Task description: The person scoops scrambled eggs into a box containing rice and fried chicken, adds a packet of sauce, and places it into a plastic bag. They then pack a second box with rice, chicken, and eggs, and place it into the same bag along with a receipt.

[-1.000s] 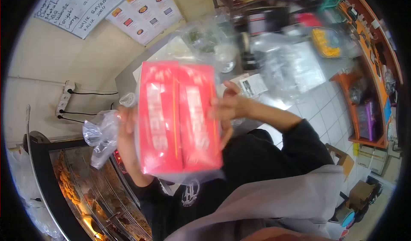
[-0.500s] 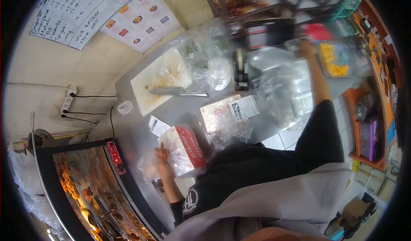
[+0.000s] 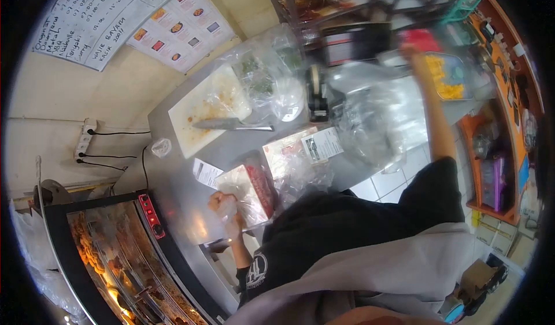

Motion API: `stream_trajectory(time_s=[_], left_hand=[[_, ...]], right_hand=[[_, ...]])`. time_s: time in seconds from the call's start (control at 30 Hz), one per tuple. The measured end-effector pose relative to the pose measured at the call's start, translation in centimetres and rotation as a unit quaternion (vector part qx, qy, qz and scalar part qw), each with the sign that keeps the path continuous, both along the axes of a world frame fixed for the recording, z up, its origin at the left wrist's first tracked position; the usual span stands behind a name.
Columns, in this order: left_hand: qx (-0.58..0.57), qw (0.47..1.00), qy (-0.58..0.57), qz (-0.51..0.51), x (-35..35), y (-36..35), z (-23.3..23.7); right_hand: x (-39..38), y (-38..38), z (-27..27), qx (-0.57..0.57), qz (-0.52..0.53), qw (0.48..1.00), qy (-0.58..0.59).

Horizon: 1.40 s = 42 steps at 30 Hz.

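My left hand (image 3: 226, 208) is closed on part of a clear plastic bag, beside a white and red box (image 3: 245, 193) near the counter's front edge. My right hand (image 3: 411, 52) reaches to the far right of the counter, blurred, next to a red item (image 3: 424, 40) and a tub of yellow food (image 3: 445, 78); its fingers are smeared. A second bagged box (image 3: 289, 151) carries a paper receipt (image 3: 321, 145). Another receipt (image 3: 207, 173) lies by the first box. Clear plastic bags (image 3: 370, 114) cover the counter's right part.
A knife (image 3: 231, 124) rests on a stained white cutting board (image 3: 199, 117). Behind it lie bagged greens (image 3: 260, 73); a tape dispenser (image 3: 317, 94) stands mid-counter. A lit food warmer (image 3: 127, 255) is at the lower left, an orange shelf (image 3: 483, 169) at the right.
My left hand has closed on the plastic and drawn it together beside the box. My right hand has shifted slightly up at the far right. The view has shifted a little.
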State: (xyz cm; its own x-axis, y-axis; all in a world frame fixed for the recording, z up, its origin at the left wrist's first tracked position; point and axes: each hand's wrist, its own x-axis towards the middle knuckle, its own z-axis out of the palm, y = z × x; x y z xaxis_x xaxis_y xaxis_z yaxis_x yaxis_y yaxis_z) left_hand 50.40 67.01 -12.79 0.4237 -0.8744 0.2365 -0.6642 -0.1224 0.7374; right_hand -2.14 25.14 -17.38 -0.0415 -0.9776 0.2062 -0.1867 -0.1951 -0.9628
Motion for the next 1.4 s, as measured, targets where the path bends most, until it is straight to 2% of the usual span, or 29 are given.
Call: stream_trajectory(time_s=[0.03, 0.07, 0.1, 0.17, 0.27, 0.3, 0.33, 0.37, 0.4, 0.43, 0.47, 0.5, 0.53, 0.57, 0.6, 0.67, 0.7, 0.73, 0.77, 0.8, 0.83, 0.87, 0.97, 1.03, 1.07, 1.1, 1.23, 1.3, 1.4], left_hand=[[0.004, 0.986, -0.166, 0.023, -0.5, 0.0, 0.8], [0.025, 0.973, -0.226, 0.036, -0.1, 0.4, 0.1], [0.024, 0.974, -0.224, 0.032, -0.2, 0.5, -0.5], [0.042, 0.989, -0.003, 0.140, -0.5, 0.8, -1.5], [0.116, 0.976, 0.082, 0.163, 0.9, 1.6, -3.1], [0.113, 0.980, 0.088, 0.140, 1.3, 1.6, -2.9], [0.151, 0.971, 0.098, 0.157, 1.5, 1.4, -2.1], [0.190, 0.961, 0.106, 0.173, 1.5, 0.9, -1.2], [0.186, 0.964, 0.111, 0.154, 1.2, 0.4, 0.3], [0.224, 0.962, 0.088, 0.130, 1.0, 0.1, 2.3], [0.261, 0.957, 0.062, 0.108, 1.1, -0.1, 3.3], [0.259, 0.959, 0.062, 0.099, 1.3, 0.1, 2.7], [0.154, 0.987, -0.016, 0.053, 1.7, 0.6, 1.4], [0.045, 0.995, -0.094, 0.010, 2.5, 1.2, 0.0], [0.075, 0.990, -0.103, -0.067, 3.6, 1.2, -0.8], [0.022, 0.994, -0.098, -0.032, 3.6, 2.0, -1.1], [-0.032, 0.995, -0.090, 0.002, 2.7, 1.9, -0.5], [-0.042, 0.994, -0.088, 0.052, 1.4, 1.4, 1.8], [-0.040, 0.998, -0.029, 0.049, 2.4, 1.9, -1.0], [-0.038, 0.998, 0.030, 0.049, 3.4, 2.7, -3.9], [-0.032, 0.997, 0.026, 0.065, 3.6, 3.2, -3.6], [-0.002, 0.992, 0.123, 0.034, 3.3, 3.0, -3.2], [0.045, 0.961, 0.273, 0.032, 2.3, 2.8, -0.4], [-0.087, 0.985, 0.129, -0.078, 2.9, 2.6, 0.2], [-0.062, 0.981, 0.164, -0.084, 3.2, 2.8, 0.1], [-0.040, 0.975, 0.201, -0.089, 3.4, 2.9, -0.1], [-0.067, 0.925, 0.358, -0.109, 4.1, 3.5, -2.7], [-0.068, 0.904, 0.407, -0.110, 4.3, 3.5, -3.4], [-0.041, 0.864, 0.492, -0.097, 4.2, 3.6, -3.2]], right_hand=[[1.3, 1.5, 1.4, 0.076, 0.033, 0.983, -0.162], [4.1, 5.2, 4.6, 0.107, 0.106, 0.922, -0.356], [5.9, 7.1, 5.9, 0.105, 0.102, 0.924, -0.354], [8.7, 10.0, 7.5, 0.184, 0.122, 0.867, -0.448], [13.0, 13.8, 5.5, 0.191, 0.243, 0.831, -0.462], [15.8, 16.6, 6.1, 0.192, 0.224, 0.891, -0.346], [19.1, 20.0, 8.1, 0.150, 0.210, 0.956, -0.141], [22.4, 21.7, 7.2, 0.147, 0.315, 0.934, -0.081], [26.5, 24.6, 7.3, 0.061, 0.377, 0.922, -0.058], [30.2, 26.9, 5.2, 0.079, 0.448, 0.890, -0.009], [32.7, 29.9, 6.8, 0.252, 0.494, 0.831, -0.039], [35.8, 32.6, 3.9, 0.246, 0.508, 0.823, -0.059], [38.9, 34.6, 2.5, 0.284, 0.507, 0.814, -0.005], [40.3, 35.9, 4.7, 0.403, 0.485, 0.773, -0.064], [41.9, 36.7, 4.9, 0.475, 0.423, 0.761, -0.128], [43.3, 38.2, 5.0, 0.544, 0.365, 0.731, -0.190], [42.7, 39.0, 4.9, 0.384, 0.404, 0.813, -0.166], [43.3, 39.5, 4.4, 0.301, 0.427, 0.839, -0.156], [44.0, 40.0, 4.0, 0.216, 0.439, 0.860, -0.145], [45.2, 40.5, 2.8, 0.408, 0.304, 0.811, -0.289], [46.1, 41.0, 2.1, 0.573, 0.143, 0.701, -0.400], [46.4, 41.2, 2.1, 0.583, 0.153, 0.694, -0.393], [46.0, 42.0, 2.6, 0.480, 0.162, 0.793, -0.339], [44.7, 42.2, 3.1, 0.368, 0.222, 0.869, -0.243], [43.6, 42.0, 3.4, 0.262, 0.267, 0.919, -0.124], [42.9, 41.9, 4.1, 0.291, 0.264, 0.911, -0.128], [42.8, 41.2, 3.0, 0.202, 0.218, 0.951, -0.082], [43.6, 40.3, 3.1, 0.158, 0.164, 0.955, -0.192], [44.2, 39.6, 3.5, 0.217, 0.207, 0.912, -0.278]])
